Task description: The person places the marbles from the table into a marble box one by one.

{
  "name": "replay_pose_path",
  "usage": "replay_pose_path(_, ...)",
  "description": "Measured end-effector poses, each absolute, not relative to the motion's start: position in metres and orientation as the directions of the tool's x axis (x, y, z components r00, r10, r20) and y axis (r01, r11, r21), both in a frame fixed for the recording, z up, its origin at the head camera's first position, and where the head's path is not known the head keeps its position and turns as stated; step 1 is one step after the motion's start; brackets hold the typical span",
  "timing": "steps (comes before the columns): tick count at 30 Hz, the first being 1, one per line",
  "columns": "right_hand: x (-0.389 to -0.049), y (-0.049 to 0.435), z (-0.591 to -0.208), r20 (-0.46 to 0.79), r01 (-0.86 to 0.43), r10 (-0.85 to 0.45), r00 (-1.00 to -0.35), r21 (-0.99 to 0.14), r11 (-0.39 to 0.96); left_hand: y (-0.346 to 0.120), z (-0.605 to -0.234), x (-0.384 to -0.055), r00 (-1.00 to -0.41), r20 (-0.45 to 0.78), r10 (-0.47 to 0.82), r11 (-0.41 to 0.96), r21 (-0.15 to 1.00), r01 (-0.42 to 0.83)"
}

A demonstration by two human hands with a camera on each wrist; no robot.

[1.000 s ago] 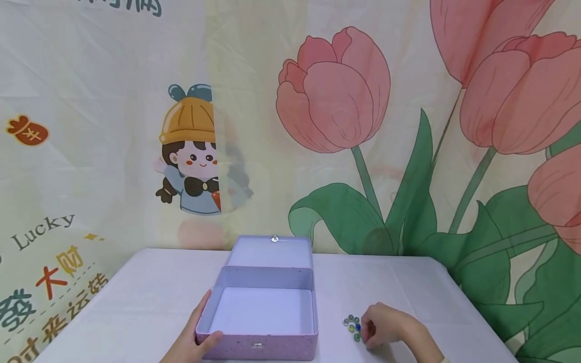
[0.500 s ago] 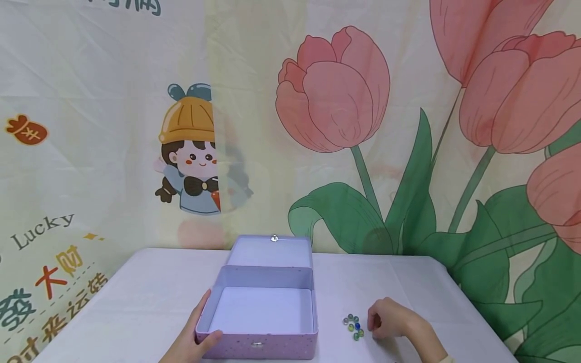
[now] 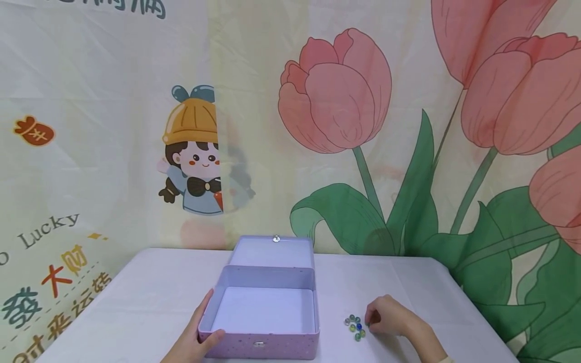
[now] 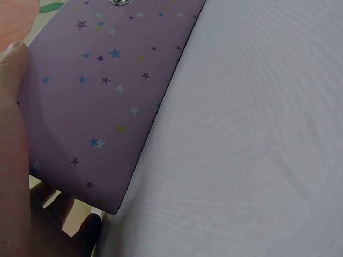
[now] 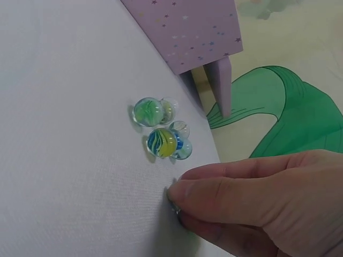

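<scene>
A lilac box (image 3: 286, 347) patterned with small stars stands on the table, its lid (image 3: 272, 252) tipped back and its pale inside bare. My left hand (image 3: 192, 335) grips the box's near left corner, thumb at the front wall and fingers along the side. To the right of the box lies a loose cluster of glass marbles, among them a green one (image 5: 148, 112) and a blue-yellow one (image 5: 162, 142). Just right of them my right hand (image 3: 392, 317) pinches a glass marble (image 5: 176, 209) close over the tabletop; fingers hide most of it.
A white cloth covers the table (image 3: 408, 282). Behind its far edge hangs a backdrop (image 3: 254, 126) printed with pink tulips and a cartoon figure. A metal clasp (image 3: 259, 344) sits on the box front.
My right hand drew back rightward from the cluster, uncovering a yellow-green marble, then shifted slightly up and left. The left hand keeps its grip on the box. The head view shifted slightly.
</scene>
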State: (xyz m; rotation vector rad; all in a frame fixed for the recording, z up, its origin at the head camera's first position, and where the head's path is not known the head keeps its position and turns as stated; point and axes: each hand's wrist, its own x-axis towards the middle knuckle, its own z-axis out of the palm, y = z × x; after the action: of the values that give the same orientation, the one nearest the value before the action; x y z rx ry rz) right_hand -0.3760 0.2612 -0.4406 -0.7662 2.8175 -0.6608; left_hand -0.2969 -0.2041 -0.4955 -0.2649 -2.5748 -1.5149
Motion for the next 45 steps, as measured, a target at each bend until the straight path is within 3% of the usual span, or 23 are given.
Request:
replay_pose_path(15,-0.3812,0.2627,-0.4463,-0.035,-0.404,-0.481,-0.876,-0.493,0.771,-0.2045,-0.4946,-0.2981,-0.972,0.221,0.085,0.517,0.824,0.233)
replay_pose_path(22,-0.3825,0.2602,-0.4437,-0.034,-0.411,-0.484,-0.874,-0.478,0.776,-0.2072,-0.4946,-0.2999,-0.952,0.291,0.094,0.544,0.786,0.294)
replay_pose_path(45,-0.3816,0.2585,-0.4421,-0.015,-0.408,-0.472,-0.881,-0.482,0.776,-0.2082,-0.4965,-0.301,-0.931,0.356,0.087,0.605,0.723,0.333)
